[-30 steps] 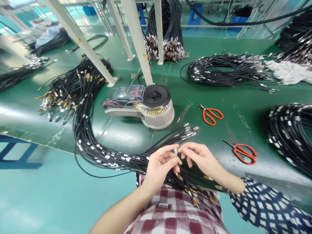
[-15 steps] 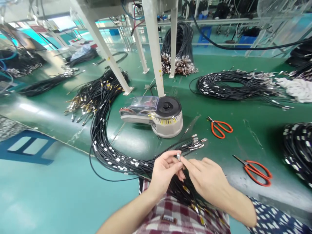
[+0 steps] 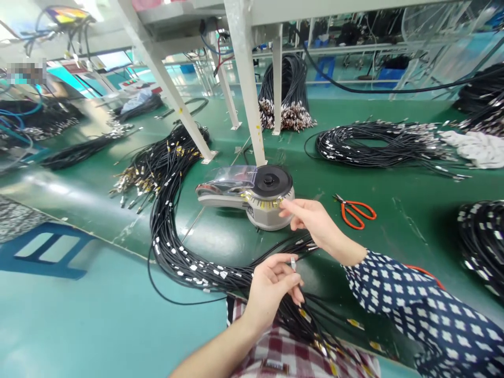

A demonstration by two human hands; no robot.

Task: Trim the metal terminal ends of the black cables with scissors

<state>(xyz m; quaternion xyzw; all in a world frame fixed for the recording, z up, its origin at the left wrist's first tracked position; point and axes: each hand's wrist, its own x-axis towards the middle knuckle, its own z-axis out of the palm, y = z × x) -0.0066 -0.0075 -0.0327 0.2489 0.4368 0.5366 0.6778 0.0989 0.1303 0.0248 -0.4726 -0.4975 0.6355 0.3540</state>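
Observation:
My left hand (image 3: 272,287), its fingers closed, holds a black cable near its small silver connector (image 3: 293,264), which points up above the lap. My right hand (image 3: 311,220) reaches forward to the rim of a round grey tape dispenser (image 3: 271,216). Thumb and forefinger are pinched at the dispenser's front edge, where short yellow and dark strips are lined up; anything between the fingertips is too small to make out. A thick bundle of black cables (image 3: 167,220) with white tags curves round the dispenser's left side and passes beneath my left hand to the lap.
Orange-handled snips (image 3: 358,214) lie right of the dispenser; the right sleeve partly covers a second orange-handled tool (image 3: 427,274). Coiled cables (image 3: 326,147) lie behind, with more at the right edge (image 3: 482,247). White metal legs (image 3: 252,94) stand behind the dispenser.
My right hand has left the connector beside my left hand and moved forward to the dispenser's rim. My left hand still holds the cable. The view has tilted slightly upward.

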